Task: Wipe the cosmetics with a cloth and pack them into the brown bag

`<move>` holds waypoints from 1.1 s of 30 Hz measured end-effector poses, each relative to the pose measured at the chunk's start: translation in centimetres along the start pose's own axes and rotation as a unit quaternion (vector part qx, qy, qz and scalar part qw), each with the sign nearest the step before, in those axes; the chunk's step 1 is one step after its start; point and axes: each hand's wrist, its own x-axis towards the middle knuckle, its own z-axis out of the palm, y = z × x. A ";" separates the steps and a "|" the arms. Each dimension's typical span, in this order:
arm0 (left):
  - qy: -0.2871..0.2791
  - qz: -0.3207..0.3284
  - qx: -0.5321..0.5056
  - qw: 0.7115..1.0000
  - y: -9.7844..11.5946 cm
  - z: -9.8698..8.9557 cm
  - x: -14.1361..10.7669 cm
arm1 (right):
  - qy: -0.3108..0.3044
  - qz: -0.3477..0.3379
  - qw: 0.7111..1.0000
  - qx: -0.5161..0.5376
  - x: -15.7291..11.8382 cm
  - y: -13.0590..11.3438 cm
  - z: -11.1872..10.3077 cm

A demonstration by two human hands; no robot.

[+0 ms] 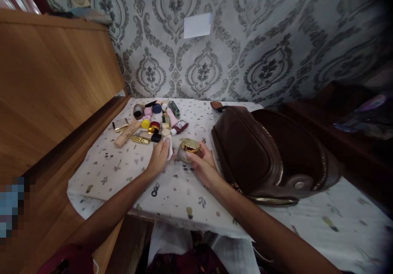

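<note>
My right hand [205, 164] is closed around a glass jar with a gold lid [190, 145], tilted above the table. Beside it, my left hand [159, 156] pinches a small white cloth or wipe [170, 148], which is apart from or just short of the jar; I cannot tell which. Just beyond my left hand lies a group of cosmetics: a beige tube [126, 134], a gold lipstick tube [140, 139], a yellow-capped jar [145, 123], a dark red bottle [180, 126] and a green bottle [174, 108].
A large brown leather bag [248, 151] stands unzipped on the right of the table, close to my right forearm. The table has a white patterned cloth [123, 180]. A wooden cabinet [58, 65] borders the left side. Behind is a patterned wall [208, 69] with a white plate [197, 26].
</note>
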 end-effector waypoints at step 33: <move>-0.085 0.119 0.113 0.983 1.4 0.1 -0.9 | -0.154 -0.316 0.806 -0.476 -1.1 1.5 -0.9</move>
